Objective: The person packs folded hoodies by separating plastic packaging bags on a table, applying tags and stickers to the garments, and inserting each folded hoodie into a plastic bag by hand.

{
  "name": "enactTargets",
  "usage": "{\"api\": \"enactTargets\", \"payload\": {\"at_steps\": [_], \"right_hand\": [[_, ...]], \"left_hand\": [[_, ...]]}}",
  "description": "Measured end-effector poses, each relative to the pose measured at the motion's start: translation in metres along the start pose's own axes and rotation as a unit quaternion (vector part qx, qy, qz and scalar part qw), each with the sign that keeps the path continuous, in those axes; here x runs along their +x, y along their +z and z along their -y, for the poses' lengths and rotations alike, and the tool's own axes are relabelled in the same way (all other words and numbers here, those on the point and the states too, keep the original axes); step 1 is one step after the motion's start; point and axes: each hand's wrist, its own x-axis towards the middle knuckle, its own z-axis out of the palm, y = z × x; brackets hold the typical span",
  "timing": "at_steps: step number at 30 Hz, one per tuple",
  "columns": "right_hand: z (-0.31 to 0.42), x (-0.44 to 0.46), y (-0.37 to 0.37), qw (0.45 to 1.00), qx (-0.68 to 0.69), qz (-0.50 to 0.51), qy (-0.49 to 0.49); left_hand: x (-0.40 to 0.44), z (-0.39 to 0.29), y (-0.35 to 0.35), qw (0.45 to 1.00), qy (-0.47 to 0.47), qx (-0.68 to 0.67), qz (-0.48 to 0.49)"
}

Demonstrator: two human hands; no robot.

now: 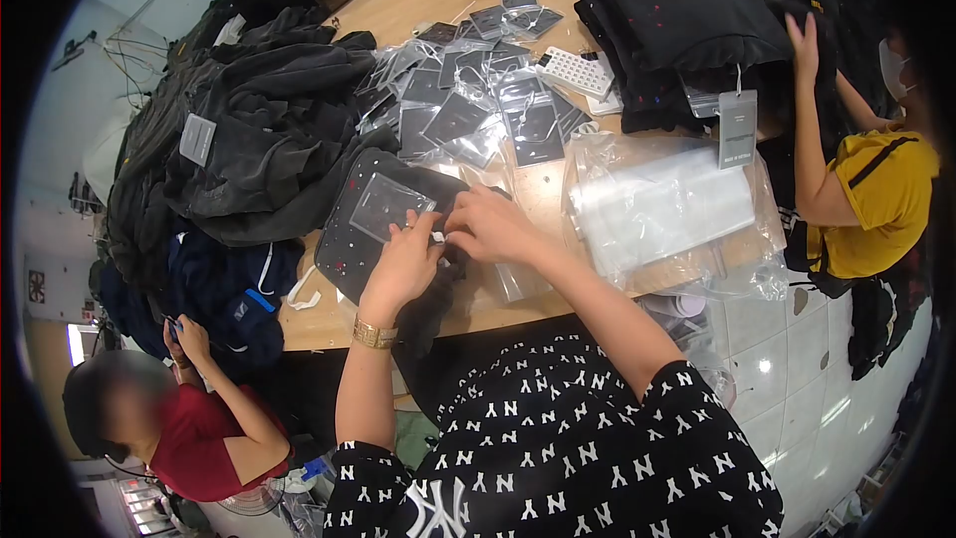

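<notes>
My left hand (403, 267), with a gold watch (373, 333) at the wrist, rests over a dark speckled garment (344, 257), fingers drawn together. Close beside it, my right hand (490, 224) has its fingertips pinched. A small white piece (438, 237) shows between the hands; its kind is not clear. Under and beyond my left fingertips lies a small clear plastic bag (383, 207) with a dark insert, flat on the garment. What exactly my fingertips hold is partly hidden.
Dark garments (269, 110) are heaped at left, with navy cloth (229, 289) nearer. Small bagged tags (458, 90) lie ahead, beside a white perforated object (576, 73). At right are clear plastic bags (667, 204) and folded black garments (677, 10). People work on both sides.
</notes>
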Motion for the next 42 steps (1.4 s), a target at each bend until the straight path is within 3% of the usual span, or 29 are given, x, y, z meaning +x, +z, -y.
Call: {"api": "enactTargets", "payload": {"at_steps": [4, 8, 11, 12, 15, 18, 24, 30, 33, 36, 42], "right_hand": [[0.012, -0.022, 0.025, 0.975, -0.029, -0.218, -0.045], [0.024, -0.046, 0.046, 0.966, 0.016, -0.250, -0.065], [0.033, -0.053, 0.080, 0.947, 0.151, -0.283, 0.030], [0.035, -0.055, 0.085, 0.930, 0.263, -0.238, 0.092], [0.038, -0.058, 0.081, 0.893, 0.385, -0.129, 0.193], [0.040, -0.056, 0.086, 0.821, 0.495, -0.137, 0.249], [0.046, -0.057, 0.074, 0.731, 0.576, -0.087, 0.356], [0.035, -0.060, 0.088, 0.726, 0.586, -0.115, 0.341], [0.036, -0.066, 0.087, 0.618, 0.662, -0.181, 0.383], [0.037, -0.072, 0.083, 0.590, 0.676, -0.152, 0.414], [0.033, -0.080, 0.087, 0.585, 0.692, -0.147, 0.397]], "left_hand": [[-0.002, -0.007, -0.011, 0.999, -0.024, -0.027, 0.008], [-0.008, -0.008, -0.013, 0.998, -0.026, -0.064, -0.008], [-0.013, -0.006, -0.009, 0.995, -0.014, -0.095, -0.031], [-0.013, -0.004, -0.007, 0.994, -0.008, -0.103, -0.041], [-0.016, 0.001, 0.002, 0.993, 0.008, -0.103, -0.062], [-0.019, -0.003, 0.003, 0.991, 0.018, -0.119, -0.055], [-0.025, -0.003, 0.013, 0.995, 0.035, -0.093, -0.030], [-0.029, -0.007, 0.013, 0.996, 0.021, -0.087, -0.024], [-0.029, -0.006, 0.011, 0.996, 0.025, -0.089, -0.018], [-0.029, -0.006, 0.014, 0.996, 0.020, -0.081, -0.024], [-0.029, -0.013, 0.015, 0.995, -0.020, -0.099, -0.020]]}}
